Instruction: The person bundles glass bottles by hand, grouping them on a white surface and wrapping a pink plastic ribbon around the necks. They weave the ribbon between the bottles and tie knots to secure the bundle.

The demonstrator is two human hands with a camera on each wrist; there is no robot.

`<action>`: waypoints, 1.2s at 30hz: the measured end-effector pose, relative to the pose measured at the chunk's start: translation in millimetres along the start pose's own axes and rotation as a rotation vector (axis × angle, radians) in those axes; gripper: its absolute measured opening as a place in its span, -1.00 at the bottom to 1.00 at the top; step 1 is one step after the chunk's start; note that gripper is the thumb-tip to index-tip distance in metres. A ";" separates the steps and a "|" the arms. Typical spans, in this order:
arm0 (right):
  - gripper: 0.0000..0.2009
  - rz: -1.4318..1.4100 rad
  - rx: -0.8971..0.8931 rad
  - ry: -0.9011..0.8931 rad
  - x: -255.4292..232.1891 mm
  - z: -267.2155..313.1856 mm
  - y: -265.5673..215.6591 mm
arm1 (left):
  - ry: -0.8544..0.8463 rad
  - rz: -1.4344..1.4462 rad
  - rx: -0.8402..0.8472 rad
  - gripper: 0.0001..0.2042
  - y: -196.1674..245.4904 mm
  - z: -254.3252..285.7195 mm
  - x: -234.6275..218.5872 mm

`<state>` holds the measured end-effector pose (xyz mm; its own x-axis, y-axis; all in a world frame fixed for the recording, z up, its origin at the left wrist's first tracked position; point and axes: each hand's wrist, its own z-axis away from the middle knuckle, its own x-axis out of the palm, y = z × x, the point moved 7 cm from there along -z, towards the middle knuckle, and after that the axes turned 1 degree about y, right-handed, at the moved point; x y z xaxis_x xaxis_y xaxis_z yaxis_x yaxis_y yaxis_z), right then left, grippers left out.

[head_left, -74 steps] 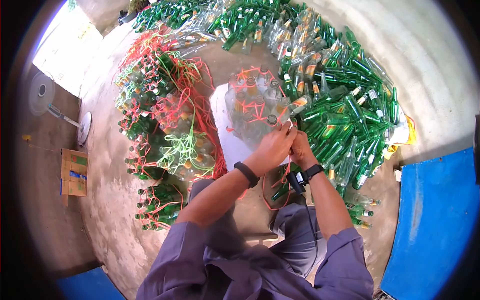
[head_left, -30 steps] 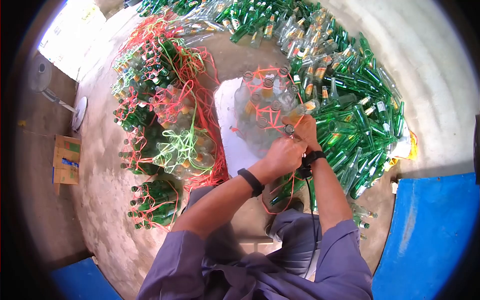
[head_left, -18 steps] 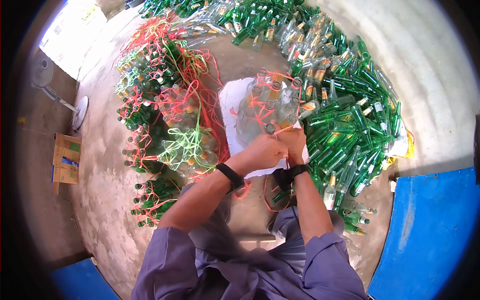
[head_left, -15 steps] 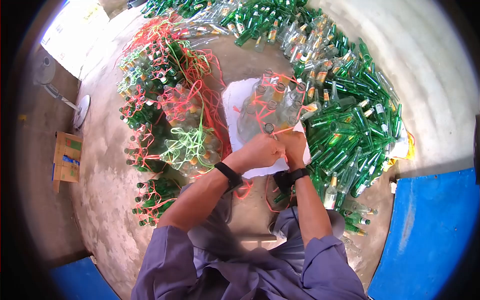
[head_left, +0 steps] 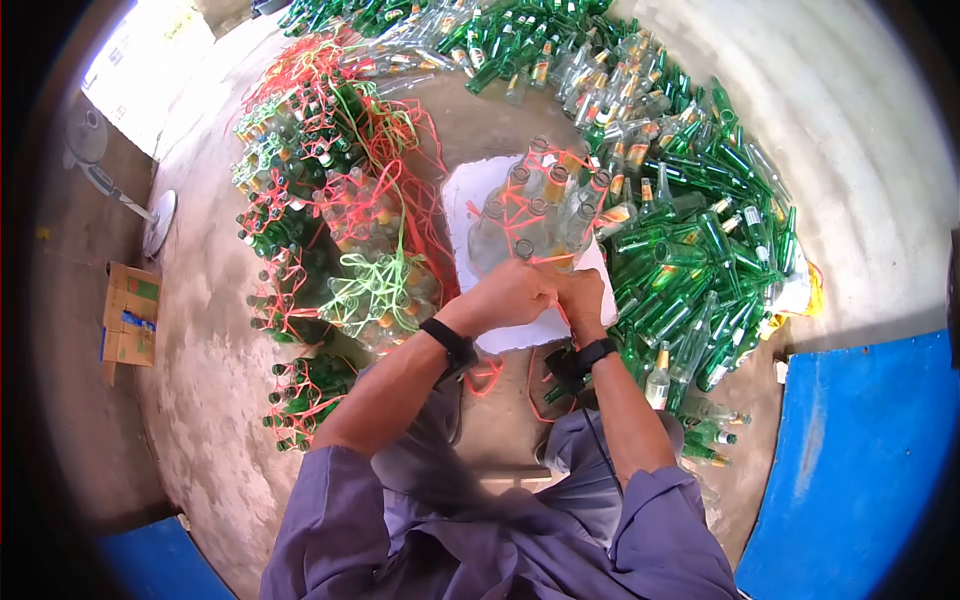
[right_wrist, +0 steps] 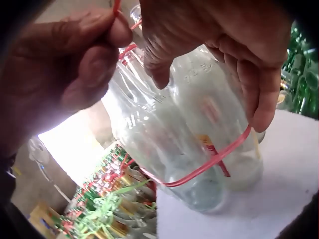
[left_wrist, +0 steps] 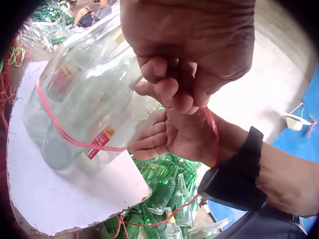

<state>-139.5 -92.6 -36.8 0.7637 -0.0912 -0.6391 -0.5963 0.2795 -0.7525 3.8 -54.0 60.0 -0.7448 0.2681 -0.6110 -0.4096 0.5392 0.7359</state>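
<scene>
A bundle of clear glass bottles (head_left: 540,210) stands on a white board (head_left: 465,195), red plastic strap (head_left: 516,213) laced between the necks. Another red band (right_wrist: 209,163) runs round the bottle bodies in the right wrist view. At the bundle's near side, my left hand (head_left: 505,298) has curled fingers and pinches a strand of red strap (right_wrist: 116,6). My right hand (head_left: 583,292) is beside it, thumb and fingers (right_wrist: 264,107) spread either side of a near bottle's shoulder (right_wrist: 197,74). A red strand (left_wrist: 213,132) hangs past the right wrist.
Strapped bottle bundles (head_left: 375,300) line the left, with loose red strap (head_left: 425,205) heaped beside them. Green and clear loose bottles (head_left: 690,240) pile up along the right and back. A blue panel (head_left: 860,440) stands at right, a fan (head_left: 90,140) and cardboard box (head_left: 132,315) at left.
Both hands shifted left and down to the bundle's near side; the right hand was higher on its right side a second ago. In the last half second the hands moved only slightly.
</scene>
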 end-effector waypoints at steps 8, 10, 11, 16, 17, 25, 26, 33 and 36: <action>-0.47 0.005 -0.158 -0.268 -23.4 -4.7 -20.9 | 0.007 -0.122 0.003 -0.91 1.3 0.9 -0.3; -0.53 -0.048 -0.086 -0.372 -33.2 -8.5 -17.8 | 0.024 -0.089 -0.013 -0.90 -1.2 0.6 2.5; -0.52 -0.148 -0.027 -0.480 -35.4 -9.0 -16.6 | 0.026 -0.087 -0.010 -0.90 -2.5 0.1 2.9; -0.27 -0.145 -0.075 -0.331 -55.3 -41.1 -15.4 | -0.009 -0.114 -0.018 -0.91 -0.1 -0.8 1.5; -0.26 -0.168 -0.147 -0.273 -53.1 -47.1 -16.2 | -0.008 -0.111 -0.016 -0.91 0.5 -1.3 1.8; -0.47 0.123 -0.498 -0.212 -20.3 -72.3 -36.9 | 0.006 -0.111 0.008 -0.91 -4.4 0.3 5.0; -0.52 0.154 -0.556 -0.197 -18.9 -71.7 -39.2 | 0.003 -0.109 0.006 -0.91 -4.6 0.0 5.1; -0.60 -0.032 -0.592 -0.160 -20.6 -58.3 -47.9 | -0.019 -0.102 -0.012 -0.92 -1.8 -0.7 1.9; -0.62 0.039 -0.550 -0.123 -18.9 -57.7 -49.0 | 0.003 -0.082 -0.011 -0.92 -3.5 1.1 -0.4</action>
<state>-138.9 -159.8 3.0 0.7422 0.0309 -0.6694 -0.6404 -0.2615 -0.7221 6.1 -55.1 57.3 -0.7104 0.2210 -0.6682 -0.4748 0.5503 0.6868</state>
